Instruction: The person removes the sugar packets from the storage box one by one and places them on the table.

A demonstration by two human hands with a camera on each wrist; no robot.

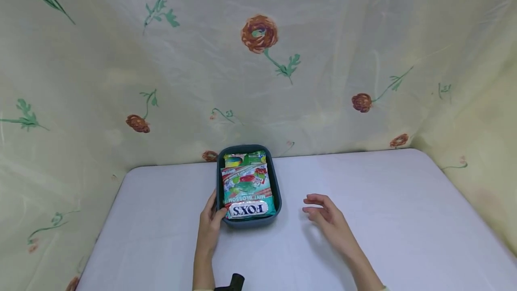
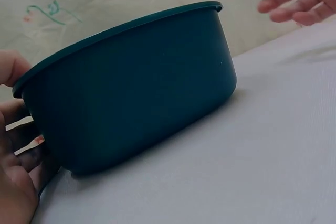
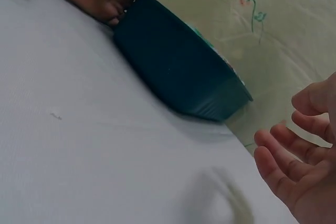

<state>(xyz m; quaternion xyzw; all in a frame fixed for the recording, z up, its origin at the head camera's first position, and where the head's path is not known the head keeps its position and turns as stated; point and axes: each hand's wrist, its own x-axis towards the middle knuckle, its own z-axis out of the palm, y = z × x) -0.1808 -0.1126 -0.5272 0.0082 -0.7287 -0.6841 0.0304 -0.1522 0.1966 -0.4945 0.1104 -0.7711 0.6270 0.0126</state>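
Note:
A dark blue-green plastic tub (image 1: 250, 223) sits at the far side of the white table. Inside it lies a Fox's Mint Blossom candy bag (image 1: 247, 192), its lettering upside down to me, with a green and yellow packet (image 1: 244, 158) behind. My left hand (image 1: 210, 223) grips the tub's near left side, thumb over the rim and fingers against the outer wall, as the left wrist view shows. To the right of the tub, apart from it, my right hand (image 1: 329, 221) hovers above the table with loosely bent fingers and holds nothing.
The white-covered table (image 1: 383, 192) ends at a back edge close behind the tub. A flower-printed cloth (image 1: 315, 102) hangs behind and at both sides. A black strap piece (image 1: 237, 281) shows by my left wrist.

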